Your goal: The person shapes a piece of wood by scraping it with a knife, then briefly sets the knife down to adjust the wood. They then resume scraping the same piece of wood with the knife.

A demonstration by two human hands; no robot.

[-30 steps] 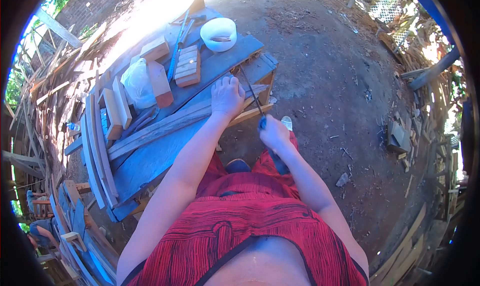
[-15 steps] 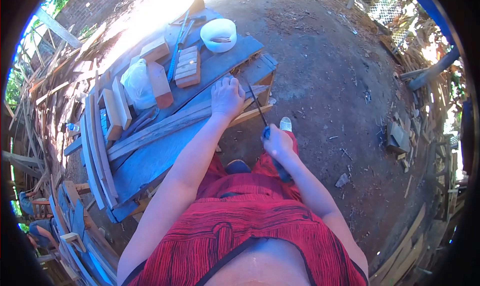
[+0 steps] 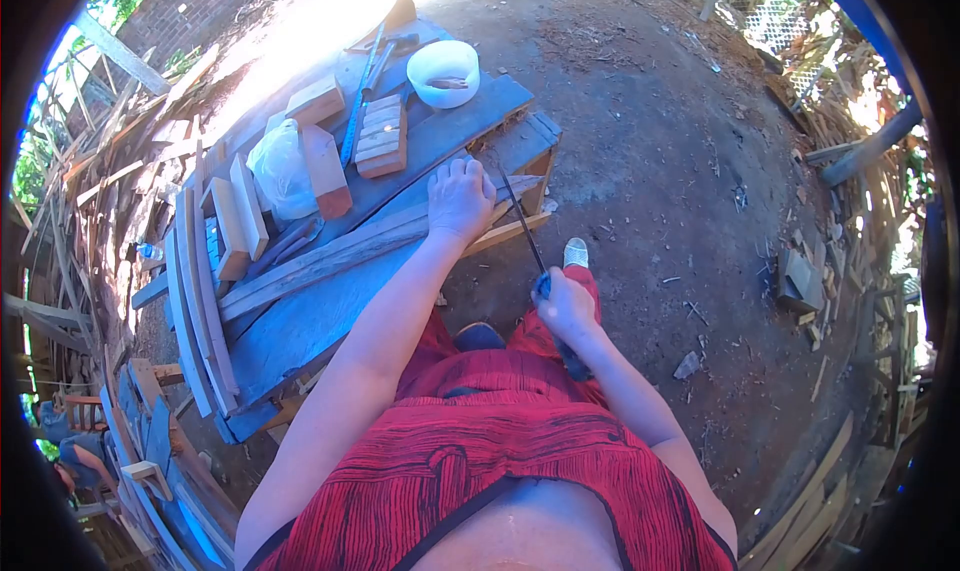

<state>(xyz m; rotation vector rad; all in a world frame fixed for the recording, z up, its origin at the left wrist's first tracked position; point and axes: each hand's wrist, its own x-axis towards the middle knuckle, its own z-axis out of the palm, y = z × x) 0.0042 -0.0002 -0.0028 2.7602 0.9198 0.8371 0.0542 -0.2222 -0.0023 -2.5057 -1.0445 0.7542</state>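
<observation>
My right hand [image 3: 568,309] is closed around the blue handle of a handsaw [image 3: 525,226]. The saw's thin dark blade is seen nearly edge-on and points away from me, crossing a long wooden strip [image 3: 375,239] near its right end. My left hand [image 3: 461,199] presses down on that strip with curled fingers, a short way left of the blade. The strip lies slantwise on a weathered wooden bench [image 3: 300,336]. How deep the blade sits in the wood cannot be made out.
On the bench stand a white bowl [image 3: 443,74], a slatted wood block [image 3: 382,136], a clear plastic bag [image 3: 282,171], a hammer [image 3: 385,56], a blue ruler-like strip [image 3: 362,96] and curved wooden strips [image 3: 200,301]. Scrap wood [image 3: 800,276] lies on the dirt ground. Another person [image 3: 85,456] is partly visible at far left.
My right hand has drawn the saw back towards my body, down and slightly right. My left hand stays on the wooden strip. The whole view has shifted slightly.
</observation>
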